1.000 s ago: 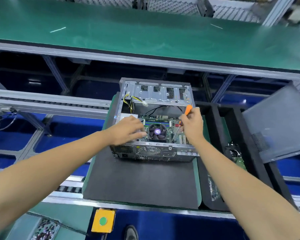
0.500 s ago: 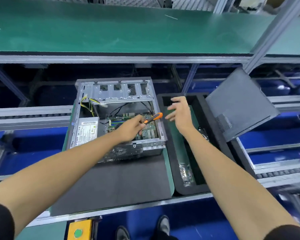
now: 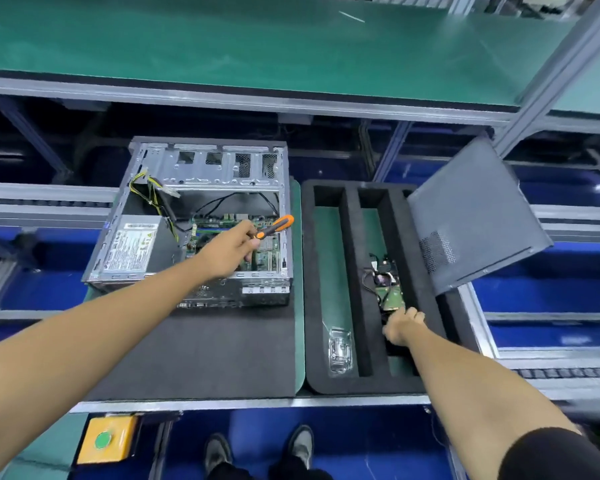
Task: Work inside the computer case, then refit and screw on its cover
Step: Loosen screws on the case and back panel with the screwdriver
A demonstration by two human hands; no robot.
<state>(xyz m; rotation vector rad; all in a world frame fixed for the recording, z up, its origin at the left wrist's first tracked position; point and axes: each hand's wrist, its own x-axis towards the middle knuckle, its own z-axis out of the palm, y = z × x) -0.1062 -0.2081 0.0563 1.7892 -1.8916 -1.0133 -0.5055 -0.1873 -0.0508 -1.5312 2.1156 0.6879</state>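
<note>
Computer case (image 3: 194, 174) bare shiny metal; cover (image 3: 471, 209) matt grey (perforated patch); tray (image 3: 347, 271) black foam, rough.

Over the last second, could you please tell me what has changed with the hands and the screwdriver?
The screwdriver passed from the right hand to the left hand, which now holds it over the open computer case. The right hand left the case and reached down into the foam tray, by the circuit board there. The case stayed open; the cover remains propped against the tray.

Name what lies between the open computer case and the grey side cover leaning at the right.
In the head view, a black foam tray with long slots lies between the open metal computer case and the grey cover panel.
</note>
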